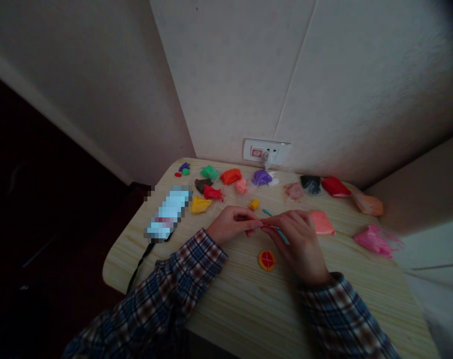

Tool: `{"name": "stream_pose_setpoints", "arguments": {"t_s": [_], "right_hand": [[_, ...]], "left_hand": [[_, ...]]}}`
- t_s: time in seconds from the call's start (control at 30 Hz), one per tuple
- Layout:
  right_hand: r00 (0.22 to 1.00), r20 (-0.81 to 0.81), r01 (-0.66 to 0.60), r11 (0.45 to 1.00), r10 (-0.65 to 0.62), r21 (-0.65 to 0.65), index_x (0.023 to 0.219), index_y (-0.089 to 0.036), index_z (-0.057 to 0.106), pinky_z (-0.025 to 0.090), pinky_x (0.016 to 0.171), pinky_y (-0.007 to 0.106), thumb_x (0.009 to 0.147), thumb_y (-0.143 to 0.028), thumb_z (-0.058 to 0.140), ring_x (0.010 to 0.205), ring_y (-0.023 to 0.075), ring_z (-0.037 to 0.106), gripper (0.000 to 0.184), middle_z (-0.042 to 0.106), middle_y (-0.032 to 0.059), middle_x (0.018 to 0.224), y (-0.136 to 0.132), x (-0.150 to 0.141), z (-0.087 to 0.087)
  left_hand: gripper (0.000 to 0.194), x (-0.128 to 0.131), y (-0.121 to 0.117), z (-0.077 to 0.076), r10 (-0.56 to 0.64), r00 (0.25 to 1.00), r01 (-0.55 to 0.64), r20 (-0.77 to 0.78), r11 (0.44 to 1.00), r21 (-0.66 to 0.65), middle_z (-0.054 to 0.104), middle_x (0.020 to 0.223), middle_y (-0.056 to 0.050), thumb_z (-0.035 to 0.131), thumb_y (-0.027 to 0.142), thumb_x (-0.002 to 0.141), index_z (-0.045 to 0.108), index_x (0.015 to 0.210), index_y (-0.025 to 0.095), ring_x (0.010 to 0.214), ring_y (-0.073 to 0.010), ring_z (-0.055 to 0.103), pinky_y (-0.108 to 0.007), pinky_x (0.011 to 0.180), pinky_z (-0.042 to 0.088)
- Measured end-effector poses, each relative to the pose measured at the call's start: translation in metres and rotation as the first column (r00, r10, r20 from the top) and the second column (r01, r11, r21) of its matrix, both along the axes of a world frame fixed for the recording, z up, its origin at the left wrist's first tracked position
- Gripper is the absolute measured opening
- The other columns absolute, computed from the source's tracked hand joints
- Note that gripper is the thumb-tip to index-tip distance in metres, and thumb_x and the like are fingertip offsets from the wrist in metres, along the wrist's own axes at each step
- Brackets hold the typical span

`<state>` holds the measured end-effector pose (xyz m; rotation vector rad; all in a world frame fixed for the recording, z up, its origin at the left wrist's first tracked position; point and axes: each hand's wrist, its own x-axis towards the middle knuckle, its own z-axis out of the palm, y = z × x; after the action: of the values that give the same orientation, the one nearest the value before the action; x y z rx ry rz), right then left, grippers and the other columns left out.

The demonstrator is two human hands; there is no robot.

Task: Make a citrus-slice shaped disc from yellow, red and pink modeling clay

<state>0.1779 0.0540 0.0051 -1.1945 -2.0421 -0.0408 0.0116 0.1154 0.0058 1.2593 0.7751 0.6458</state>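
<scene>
My left hand [236, 223] and my right hand [301, 244] meet above the middle of the table. Both are closed in a pinch on a thin red strand of clay [265, 225], stretched short between the fingertips. Part of a light-blue tool [283, 236] shows by my right fingers; whether they grip it or it lies beneath them I cannot tell. Just below the hands lies a small round clay piece [266, 260] with a yellow rim and a red top crossed by pale lines. Beyond the fingertips sits a small yellow clay lump [253, 204].
Bags of coloured clay, among them yellow [201, 205], purple [261, 177], coral [322, 222] and pink [374, 240], lie around the table [226, 324]. A blurred lit phone [169, 212] with a black cable is at left. Small clay grapes [184, 167] stand far left. A wall socket [266, 151] holds a plug.
</scene>
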Motion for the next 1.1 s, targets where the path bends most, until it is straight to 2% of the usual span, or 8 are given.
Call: {"name": "stream_pose_setpoints", "arguments": {"t_s": [0.23,0.57,0.83,1.1], "right_hand": [[1.0,0.012,0.009,0.999,-0.009,0.034,0.082,-0.019,0.058,0.037,0.074,0.032,0.084,-0.013,0.054,0.07,0.0152,0.053,0.008,0.063,-0.0001,0.07,-0.0007,-0.0006,0.0014],[1.0,-0.007,0.015,1.0,-0.014,0.022,0.085,-0.02,0.059,0.036,0.074,0.032,0.086,-0.019,0.054,0.071,0.0147,0.053,0.005,0.064,-0.0001,0.072,-0.0014,-0.0006,0.0034],[1.0,0.014,0.02,0.999,-0.021,0.047,0.08,-0.019,0.057,0.036,0.074,0.031,0.084,-0.014,0.054,0.069,0.0144,0.052,0.007,0.061,-0.0005,0.068,-0.0013,0.0006,0.0012],[1.0,0.013,0.028,1.0,-0.028,0.014,0.089,-0.02,0.058,0.036,0.074,0.032,0.085,-0.02,0.056,0.073,0.0157,0.054,0.004,0.065,0.001,0.076,-0.002,-0.0011,0.0035]], "left_hand": [[0.03,0.0008,-0.001,-0.0001,0.01,1.0,-0.01,-0.001,1.0,-0.015,0.058,0.051,0.003,0.076,0.038,0.061,0.067,0.067,0.01,0.048,-0.0062,0.05,-0.019,0.051,0.04],[0.033,0.0017,-0.0015,0.0005,0.011,1.0,-0.01,0.017,0.998,-0.057,0.059,0.053,0.003,0.077,0.04,0.058,0.067,0.068,0.01,0.049,-0.0063,0.05,-0.02,0.052,0.04],[0.032,0.0012,-0.0025,-0.001,0.001,0.999,0.001,0.032,0.998,-0.059,0.059,0.053,0.003,0.077,0.038,0.059,0.067,0.07,0.01,0.05,-0.0062,0.05,-0.02,0.054,0.04],[0.032,0.0015,-0.0027,-0.0009,0.022,0.999,-0.021,0.037,0.999,-0.038,0.058,0.054,0.003,0.076,0.04,0.061,0.066,0.067,0.01,0.05,-0.006,0.05,-0.02,0.053,0.039]]}}
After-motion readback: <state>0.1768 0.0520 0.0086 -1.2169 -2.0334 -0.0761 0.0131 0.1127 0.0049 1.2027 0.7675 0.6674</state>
